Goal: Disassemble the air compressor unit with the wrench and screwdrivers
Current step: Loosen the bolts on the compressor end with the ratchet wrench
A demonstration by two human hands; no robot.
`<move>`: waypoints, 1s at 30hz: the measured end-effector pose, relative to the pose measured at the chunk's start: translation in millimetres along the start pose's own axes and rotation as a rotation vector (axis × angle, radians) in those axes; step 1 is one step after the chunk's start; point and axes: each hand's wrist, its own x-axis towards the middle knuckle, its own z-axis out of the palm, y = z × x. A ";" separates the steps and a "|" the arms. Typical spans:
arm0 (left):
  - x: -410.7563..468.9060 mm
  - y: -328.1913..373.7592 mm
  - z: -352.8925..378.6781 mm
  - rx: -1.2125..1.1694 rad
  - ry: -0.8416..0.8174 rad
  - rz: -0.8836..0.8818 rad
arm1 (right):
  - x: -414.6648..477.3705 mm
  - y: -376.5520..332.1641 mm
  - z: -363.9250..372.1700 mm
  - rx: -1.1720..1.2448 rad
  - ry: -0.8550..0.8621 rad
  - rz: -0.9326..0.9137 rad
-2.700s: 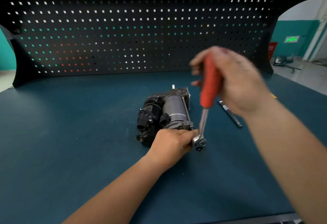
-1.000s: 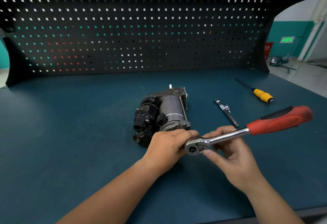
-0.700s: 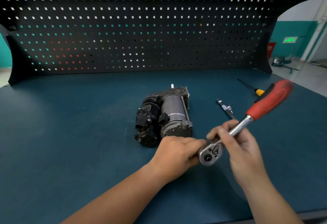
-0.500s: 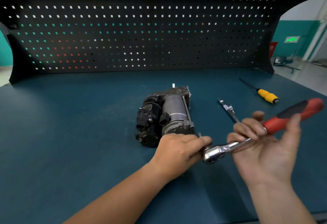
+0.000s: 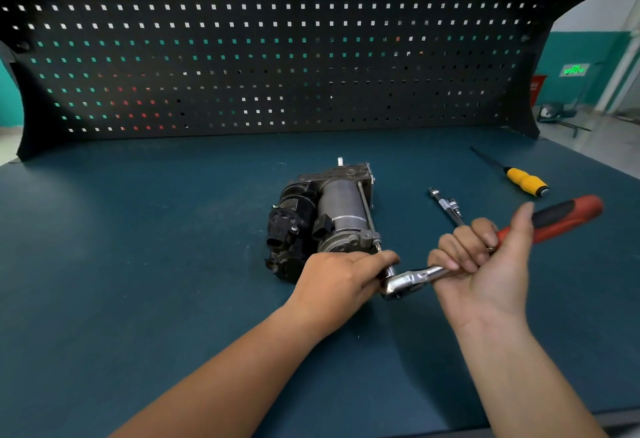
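Left hand [image 5: 341, 276] fingers [image 5: 382, 259] are curling closed around the socket end at the ratchet wrench [image 5: 485, 250] head, pinching it just off the near right corner of the air compressor unit [image 5: 325, 216]; what sits under the fingertips is hidden, can't tell if the socket is seating on a bolt. Right hand [image 5: 485, 264] is turned palm up, fingers wrapping loosely around the chrome shank, thumb [image 5: 517, 229] lying against the red grip, so it's gripping short of the handle. Compressor is sitting mid-bench, at 11 o'clock from the left hand. Extension bar [image 5: 446, 205] is lying at 12 o'clock from the right hand, yellow screwdriver [image 5: 523, 179] at 1 o'clock, well apart. Risks as I'm reading it: choked-up grip giving poor leverage, socket cocking and slipping off the fastener, knuckles hitting the housing, and the unit skidding on the bench mat [image 5: 138, 264] since nothing is clamping it.
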 end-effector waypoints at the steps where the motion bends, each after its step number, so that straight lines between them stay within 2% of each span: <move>1: 0.1 -0.2 -0.6 0.000 -0.008 -0.002 | 0.2 0.5 0.1 0.007 0.019 -0.001; 7: 0.4 0.3 -3.2 0.007 -0.011 0.002 | -5.8 5.1 -0.6 0.044 0.097 -0.054; 12: -0.9 -3.3 -4.4 0.019 0.006 0.038 | -12.0 12.4 -5.1 0.176 0.180 -0.079; 15: -0.4 -3.6 -5.2 0.021 0.004 0.038 | -11.4 14.1 -9.3 0.274 0.219 -0.065; 21: -0.1 -2.9 -5.9 0.020 0.007 0.037 | -8.9 24.2 -24.1 0.320 0.169 -0.066; 30: 1.6 -0.1 -7.9 0.035 -0.005 0.020 | -3.6 22.5 -20.7 0.440 0.304 -0.002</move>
